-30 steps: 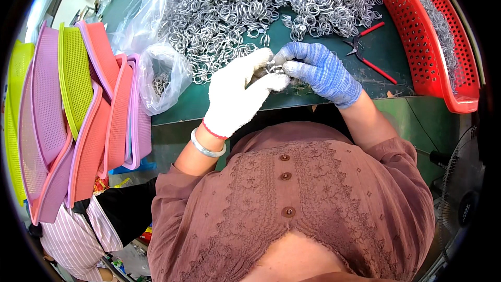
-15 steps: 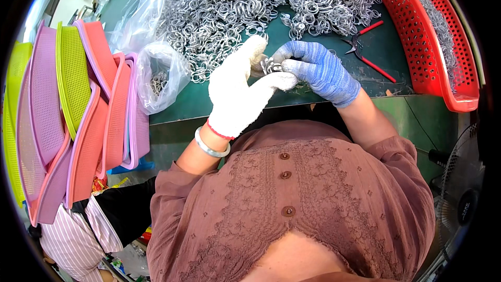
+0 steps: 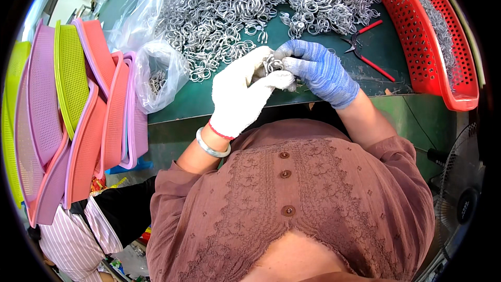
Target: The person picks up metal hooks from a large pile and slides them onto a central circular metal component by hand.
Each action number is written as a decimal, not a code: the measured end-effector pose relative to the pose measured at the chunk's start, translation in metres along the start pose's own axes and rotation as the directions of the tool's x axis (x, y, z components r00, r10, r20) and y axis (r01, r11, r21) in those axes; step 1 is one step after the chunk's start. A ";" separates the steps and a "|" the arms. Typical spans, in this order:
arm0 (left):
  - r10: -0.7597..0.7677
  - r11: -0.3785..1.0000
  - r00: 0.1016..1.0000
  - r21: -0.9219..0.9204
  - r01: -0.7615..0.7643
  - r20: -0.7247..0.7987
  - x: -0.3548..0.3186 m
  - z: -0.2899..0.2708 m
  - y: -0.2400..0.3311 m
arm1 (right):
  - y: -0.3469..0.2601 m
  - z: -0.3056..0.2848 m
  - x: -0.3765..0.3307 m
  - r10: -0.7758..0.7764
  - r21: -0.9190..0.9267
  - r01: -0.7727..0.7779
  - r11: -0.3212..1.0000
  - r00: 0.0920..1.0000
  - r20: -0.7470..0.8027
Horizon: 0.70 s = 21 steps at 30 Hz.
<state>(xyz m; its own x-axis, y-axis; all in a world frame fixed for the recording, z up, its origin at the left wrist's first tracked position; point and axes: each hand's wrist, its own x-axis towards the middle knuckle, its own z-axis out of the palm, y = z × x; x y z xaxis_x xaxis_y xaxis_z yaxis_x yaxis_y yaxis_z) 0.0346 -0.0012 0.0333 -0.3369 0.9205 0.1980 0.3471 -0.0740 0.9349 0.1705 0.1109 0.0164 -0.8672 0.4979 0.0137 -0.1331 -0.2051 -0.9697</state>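
In a white knitted glove, my left hand [image 3: 242,86] is closed around a small bunch of silvery metal rings [image 3: 272,64]. My right hand [image 3: 318,70], gloved in blue, pinches the same bunch from the other side with thumb and forefinger. Both hands meet just above the near edge of the green tabletop [image 3: 177,105]. Beyond them spreads a big heap of similar grey metal rings [image 3: 235,8]. Pliers with red handles [image 3: 360,49] lie open on the table, right of my right hand. How many rings I hold is hidden by the gloves.
At the right stands a red perforated basket [image 3: 412,31] with more grey metal pieces. Clear plastic bags [image 3: 169,73] sit at the table's left, one holding rings. Stacked purple, pink and green baskets [image 3: 73,78] rise at far left; a person in stripes [image 3: 73,240] is below. A fan [image 3: 462,203] stands lower right.
My left fingers have lowered and curled in over the rings, which have turned between my hands. My right hand has barely moved.
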 end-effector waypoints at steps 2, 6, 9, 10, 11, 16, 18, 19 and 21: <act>-0.085 0.933 0.996 -0.354 0.071 -0.024 -0.003 0.006 0.000 | -0.001 0.003 -0.002 0.025 0.008 -0.025 1.000 1.000 -0.014; -0.038 0.996 0.999 -0.079 0.040 0.025 0.001 -0.003 0.000 | -0.001 0.004 -0.002 -0.180 -0.273 0.155 0.949 0.981 -0.068; -0.070 0.995 0.998 -0.076 0.070 0.008 -0.002 -0.002 0.000 | -0.006 0.005 -0.003 -0.197 -0.372 0.157 0.915 0.978 -0.073; -0.100 0.987 0.995 -0.123 0.101 0.013 -0.003 -0.001 0.002 | -0.007 0.005 -0.003 -0.120 -0.320 0.089 0.943 0.990 -0.076; -0.131 0.977 0.991 -0.170 0.132 0.020 -0.003 -0.001 0.003 | -0.007 0.005 -0.003 -0.120 -0.321 0.089 0.943 0.990 -0.077; -0.184 0.966 0.980 -0.168 0.195 0.078 -0.005 -0.007 0.006 | -0.005 0.001 -0.004 -0.009 -0.023 0.009 1.000 1.000 -0.005; -0.181 0.965 0.979 -0.178 0.195 0.089 -0.006 -0.009 0.007 | -0.007 0.002 -0.005 0.000 -0.061 0.000 0.998 1.000 0.003; -0.187 0.954 0.975 -0.215 0.210 0.120 -0.006 -0.010 0.006 | -0.007 0.003 -0.006 0.010 -0.101 -0.009 0.995 1.000 0.013; -0.192 0.941 0.969 -0.252 0.226 0.153 -0.005 -0.011 0.004 | -0.009 0.002 -0.006 -0.011 -0.097 0.013 0.995 1.000 0.016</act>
<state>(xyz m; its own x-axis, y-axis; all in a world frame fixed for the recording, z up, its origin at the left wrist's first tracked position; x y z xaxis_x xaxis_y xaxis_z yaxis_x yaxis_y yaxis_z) 0.0285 -0.0105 0.0394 -0.2594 0.9652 -0.0328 0.0297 0.0419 0.9987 0.1761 0.1077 0.0259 -0.8730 0.4868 0.0285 -0.0971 -0.1163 -0.9885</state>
